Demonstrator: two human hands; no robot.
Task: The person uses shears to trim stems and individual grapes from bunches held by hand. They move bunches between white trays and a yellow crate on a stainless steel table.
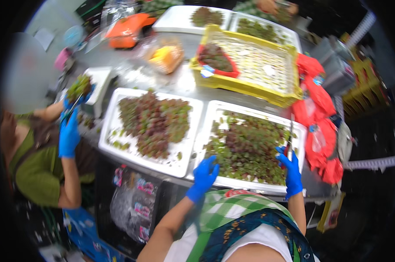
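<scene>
My left hand [205, 174], in a blue glove, is at the near left edge of a white tray [250, 183], fingers bent and apart, with nothing visible in them. Loose red and green leafy sprigs [250, 142] fill that tray. At its right side my right hand [292, 172], also gloved in blue, is closed on a pair of scissors [288, 146], with the thin blades pointing away from me. To the left stands a second white tray [108, 144] holding more dark red sprigs [151, 126] heaped in rows.
A yellow crate [250, 89] with a red basket [234, 70] of leaves stands behind. Red plastic bags [322, 139] lie at right. On the left a co-worker's gloved hands [69, 135] hold scissors and a sprig. Orange bags [129, 30] and more white trays [175, 19] are farther back.
</scene>
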